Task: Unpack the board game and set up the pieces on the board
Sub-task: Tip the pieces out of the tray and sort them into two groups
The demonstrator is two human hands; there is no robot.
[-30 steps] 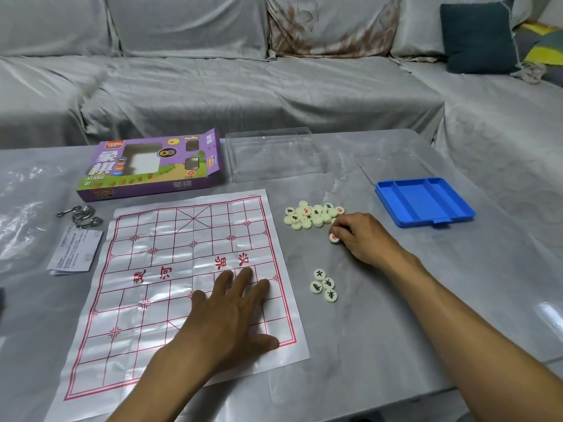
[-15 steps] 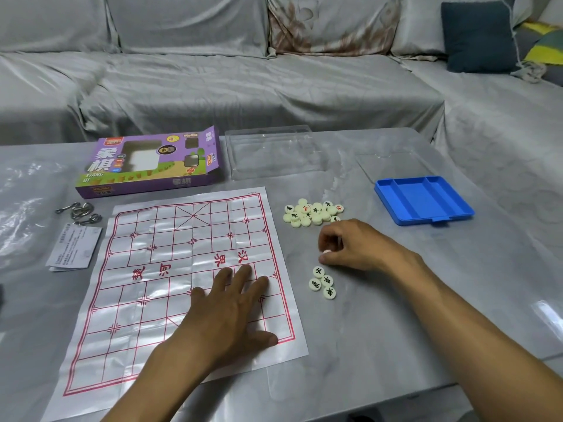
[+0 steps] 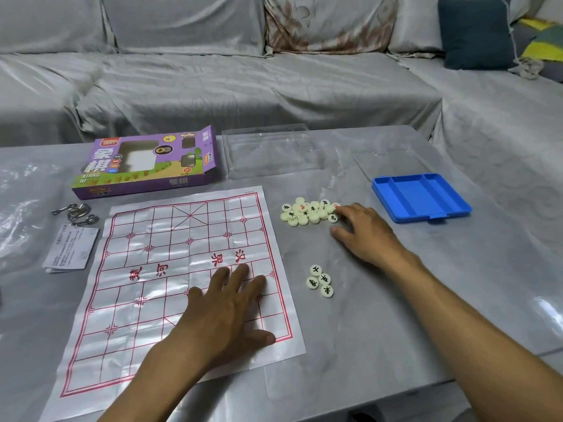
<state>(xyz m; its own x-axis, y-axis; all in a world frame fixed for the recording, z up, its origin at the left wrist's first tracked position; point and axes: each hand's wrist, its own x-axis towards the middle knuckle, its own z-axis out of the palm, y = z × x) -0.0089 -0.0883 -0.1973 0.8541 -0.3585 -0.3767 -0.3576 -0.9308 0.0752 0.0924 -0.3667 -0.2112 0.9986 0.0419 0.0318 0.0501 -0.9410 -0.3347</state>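
Paper board (image 3: 170,269): flat on table, pinned by left hand (image 3: 225,312), fingers spread and released, likely against sliding. Piece pile (image 3: 307,211): beside board; right hand (image 3: 362,229) fingertips touching its edge, nothing clearly grasped. Four sorted pieces (image 3: 320,281): set apart, nearer

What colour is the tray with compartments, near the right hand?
Blue; the tray shows clearly in the head view.
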